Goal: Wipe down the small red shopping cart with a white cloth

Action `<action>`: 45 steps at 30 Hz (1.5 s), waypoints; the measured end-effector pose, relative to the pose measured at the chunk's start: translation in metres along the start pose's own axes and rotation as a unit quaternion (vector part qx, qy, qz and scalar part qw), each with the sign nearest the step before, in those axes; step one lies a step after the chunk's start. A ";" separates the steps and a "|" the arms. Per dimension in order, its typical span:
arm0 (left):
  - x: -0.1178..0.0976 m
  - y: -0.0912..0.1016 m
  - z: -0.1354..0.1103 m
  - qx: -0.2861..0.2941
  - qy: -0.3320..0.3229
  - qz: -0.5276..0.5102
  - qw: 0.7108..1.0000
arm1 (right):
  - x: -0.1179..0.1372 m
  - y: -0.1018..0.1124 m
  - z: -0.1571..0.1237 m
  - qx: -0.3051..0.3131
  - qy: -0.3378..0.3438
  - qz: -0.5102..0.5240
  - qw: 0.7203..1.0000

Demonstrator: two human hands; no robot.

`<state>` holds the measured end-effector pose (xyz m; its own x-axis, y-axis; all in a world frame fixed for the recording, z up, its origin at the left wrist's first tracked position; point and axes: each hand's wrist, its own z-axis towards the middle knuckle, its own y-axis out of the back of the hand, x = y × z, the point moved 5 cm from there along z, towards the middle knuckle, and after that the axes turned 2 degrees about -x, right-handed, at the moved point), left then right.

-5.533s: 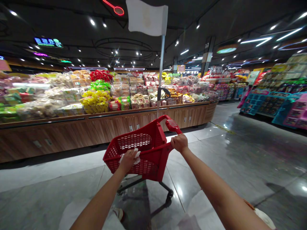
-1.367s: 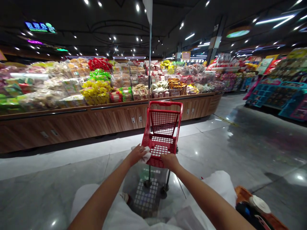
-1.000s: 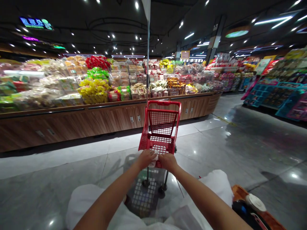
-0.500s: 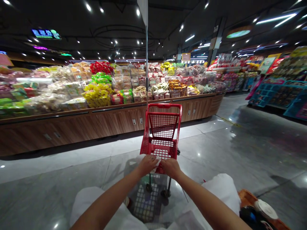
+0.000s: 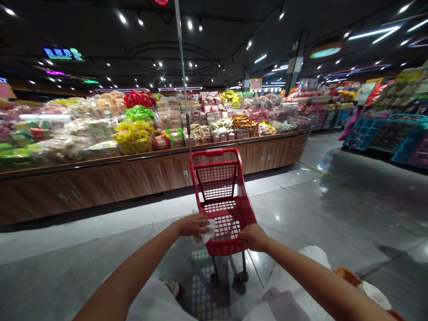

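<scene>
A small red plastic shopping cart [image 5: 222, 196] stands on the tiled floor in front of me, its basket empty. My left hand [image 5: 193, 224] is closed on a white cloth [image 5: 203, 235] and presses it against the cart's near left rim. My right hand [image 5: 253, 236] grips the cart's near right corner. A thin metal pole [image 5: 183, 76] rises from the far left corner of the cart.
A long wooden display counter [image 5: 100, 176] piled with packaged snacks runs across the back. More shelves [image 5: 384, 133] stand at the right. Glossy floor tiles [image 5: 334, 209] spread around. My white-clad knees [image 5: 301, 272] and an orange bag [image 5: 368, 294] show at the bottom.
The cart has swung so its far end points left. My hands have spread apart, the left with the cloth moving to the left rim, the right to the right corner.
</scene>
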<state>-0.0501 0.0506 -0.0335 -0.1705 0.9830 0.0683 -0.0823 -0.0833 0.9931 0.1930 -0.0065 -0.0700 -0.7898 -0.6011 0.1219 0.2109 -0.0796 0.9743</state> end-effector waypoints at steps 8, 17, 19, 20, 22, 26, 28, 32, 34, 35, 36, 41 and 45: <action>0.064 0.015 -0.020 -0.046 0.195 0.033 0.979 | -0.001 0.004 -0.003 -0.005 0.024 0.014 1.000; 0.024 -0.005 0.008 -0.111 0.239 0.109 0.958 | 0.039 0.014 0.050 -0.028 -0.169 0.069 0.983; 0.014 -0.010 0.020 -0.108 0.257 0.124 0.952 | 0.061 0.007 0.062 -0.015 -0.193 0.100 0.976; 0.010 -0.012 0.025 -0.102 0.259 0.129 0.952 | 0.067 0.004 0.064 -0.005 -0.206 0.103 0.973; 0.007 -0.012 0.031 -0.078 0.236 0.131 0.960 | 0.068 -0.001 0.063 0.015 -0.222 0.084 0.971; 0.035 0.014 0.006 -0.021 0.214 0.143 0.966 | 0.040 -0.002 0.047 0.046 -0.203 0.030 0.978; 0.060 0.039 -0.024 -0.015 0.249 0.174 0.953 | 0.026 0.001 0.040 0.056 -0.185 0.009 0.981; 0.077 0.069 -0.069 -0.037 0.277 0.211 0.937 | 0.014 0.006 0.039 0.073 -0.163 -0.013 0.984; 0.065 0.067 -0.068 -0.061 0.312 0.212 0.924 | 0.013 0.007 0.042 0.066 -0.167 -0.009 0.984; 0.055 0.061 -0.061 -0.071 0.331 0.211 0.917 | 0.014 0.007 0.043 0.061 -0.168 -0.004 0.984; 0.044 0.054 -0.049 -0.082 0.357 0.205 0.907 | 0.016 0.006 0.044 0.057 -0.168 0.002 0.984; -0.008 0.011 0.036 -0.110 0.427 0.162 0.883 | 0.025 0.003 0.050 0.044 -0.152 0.031 0.987; -0.020 -0.003 0.071 -0.067 0.386 0.121 0.912 | 0.026 0.005 0.055 0.048 -0.131 0.030 0.990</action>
<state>0.0234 0.0425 -0.0307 -0.8355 0.5299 0.1456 -0.0612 -0.3531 0.9336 0.1415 0.0215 -0.0515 -0.9029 -0.3737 0.2123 0.2161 0.0323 0.9758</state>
